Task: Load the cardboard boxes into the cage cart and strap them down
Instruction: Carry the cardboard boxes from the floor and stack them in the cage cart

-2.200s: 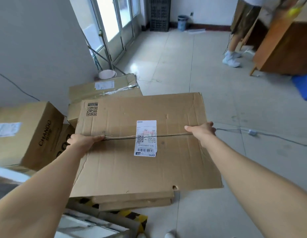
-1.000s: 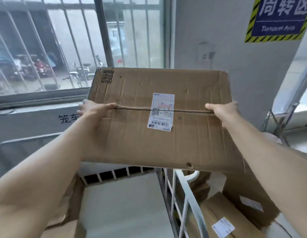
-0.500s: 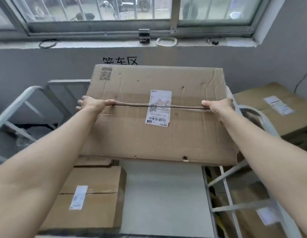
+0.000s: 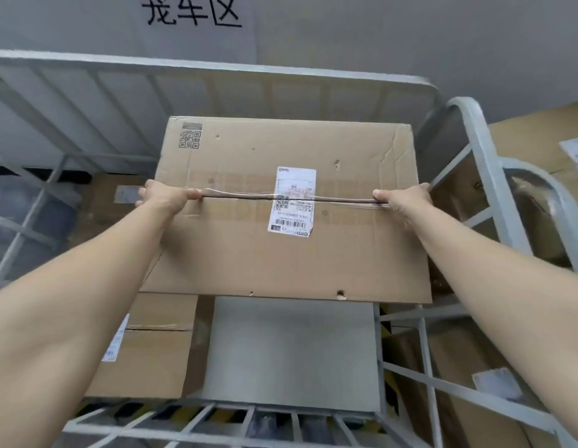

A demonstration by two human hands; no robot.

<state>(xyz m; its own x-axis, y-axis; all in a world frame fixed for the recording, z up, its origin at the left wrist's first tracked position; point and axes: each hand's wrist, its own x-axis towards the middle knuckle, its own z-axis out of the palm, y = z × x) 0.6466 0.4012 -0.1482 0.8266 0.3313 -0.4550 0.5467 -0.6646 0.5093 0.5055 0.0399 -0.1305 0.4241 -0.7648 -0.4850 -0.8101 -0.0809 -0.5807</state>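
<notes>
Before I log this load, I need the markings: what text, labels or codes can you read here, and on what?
"笼车区": black characters on the wall sign.
Shipping label on the held cardboard box: barcode and print, too small to read.
QR code on the box's far left corner: no legible words.
Label on the lower box: blurred.

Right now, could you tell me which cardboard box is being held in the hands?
The wide flat box with the central white label, gripped by the left hand and right hand; the others rest untouched.
</notes>
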